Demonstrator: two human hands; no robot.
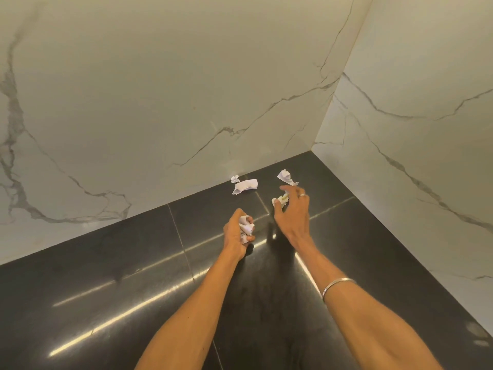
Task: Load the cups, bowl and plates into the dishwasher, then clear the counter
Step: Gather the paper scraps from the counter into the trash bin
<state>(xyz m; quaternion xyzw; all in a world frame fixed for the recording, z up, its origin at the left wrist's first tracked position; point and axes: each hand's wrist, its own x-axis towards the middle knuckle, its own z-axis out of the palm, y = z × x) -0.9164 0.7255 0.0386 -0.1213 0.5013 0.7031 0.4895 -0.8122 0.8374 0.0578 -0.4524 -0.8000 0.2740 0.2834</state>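
Observation:
My left hand (237,231) is closed around a wad of crumpled white paper (246,226) above the black counter (133,303). My right hand (292,209), with a ring and a bracelet on that arm, curls its fingers over another crumpled scrap with a yellowish tint (281,200). Three more white scraps lie loose near the back wall: a small one (235,178), a flat folded one (245,186) and a crumpled one (286,177) just beyond my right fingertips. No cups, bowl, plates or dishwasher are in view.
The glossy black counter runs into a corner formed by two white marble walls (186,102), one behind and one at the right (426,156). Seams cross the counter surface.

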